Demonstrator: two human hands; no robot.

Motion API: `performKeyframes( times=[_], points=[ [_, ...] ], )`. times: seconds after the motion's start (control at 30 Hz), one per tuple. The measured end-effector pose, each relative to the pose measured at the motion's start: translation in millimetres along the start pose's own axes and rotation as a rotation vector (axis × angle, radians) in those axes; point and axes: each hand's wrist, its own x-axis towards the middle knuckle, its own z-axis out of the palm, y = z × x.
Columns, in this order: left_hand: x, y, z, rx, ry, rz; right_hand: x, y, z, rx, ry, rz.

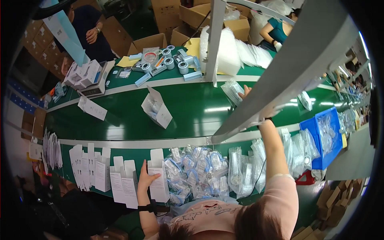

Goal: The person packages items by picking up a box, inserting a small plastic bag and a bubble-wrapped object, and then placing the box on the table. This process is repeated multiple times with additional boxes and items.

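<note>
My left hand (146,179) is at an open-topped white box (159,185) that stands upright at the near edge of the green table. The thumb lies across the box's front, and the other fingers are at its left side. My right arm reaches far across the green belt, behind a grey metal post. The fingers of my right hand (246,92) are at the edge of a clear plastic bag (232,92) and appear to grip it. The post hides the rest of that hand. Bagged clear and blue parts (196,170) are heaped right of the white box.
The slanting grey post (280,76) crosses before my right arm. More white boxes (124,184) stand at left. An open box (156,108) and a flat carton (93,108) lie on the belt. A blue bin (322,156) holds bags. Tape rolls (169,63) and co-workers are beyond.
</note>
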Motion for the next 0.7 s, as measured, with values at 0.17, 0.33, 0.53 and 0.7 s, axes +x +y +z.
performKeyframes(
  times=[0.17,0.33,0.53,0.7],
  points=[
    [-11,17,9,-0.223,-0.049,-0.149,49,16,59,-0.233,-0.107,0.251],
    [-35,72,6,-0.313,-0.011,0.005,13,-77,-1,-0.270,-0.115,0.221],
    [-42,129,13,0.079,-0.008,0.496,-111,-117,-96,1.004,0.165,0.388],
    [-55,164,67,0.344,-0.004,0.550,-220,-195,-88,1.728,0.266,0.603]
  ],
)
